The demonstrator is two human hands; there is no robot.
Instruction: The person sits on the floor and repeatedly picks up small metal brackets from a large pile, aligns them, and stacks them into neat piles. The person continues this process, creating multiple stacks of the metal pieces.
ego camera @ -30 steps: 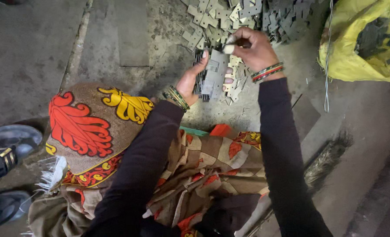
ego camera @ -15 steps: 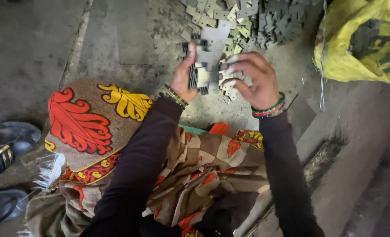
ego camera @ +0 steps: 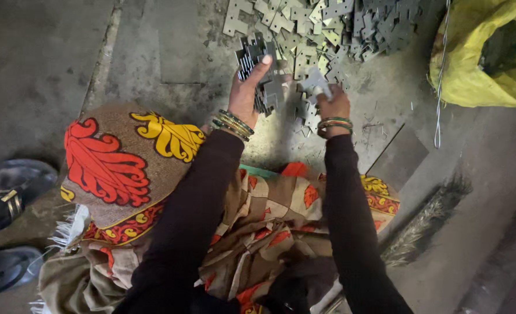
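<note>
My left hand (ego camera: 247, 90) grips a stack of flat grey metal plates (ego camera: 255, 55), held upright just above the concrete floor, thumb pressed on its top edge. My right hand (ego camera: 330, 103) is closed on a single cross-shaped metal plate (ego camera: 316, 80), held close to the right of the stack. Both wrists wear green and gold bangles, and both arms are in dark sleeves. A loose heap of the same cut metal plates (ego camera: 328, 26) lies on the floor just beyond both hands.
A yellow sack (ego camera: 479, 55) sits at the upper right, with a thin wire (ego camera: 441, 70) hanging beside it. A patterned red and yellow cloth (ego camera: 124, 163) covers my knee. Sandals (ego camera: 5, 203) lie at the left edge; a straw broom (ego camera: 426, 218) lies at right.
My right hand drew back from the heap and now carries a single plate next to the stack. The stack in my left hand stayed raised and shifted slightly left.
</note>
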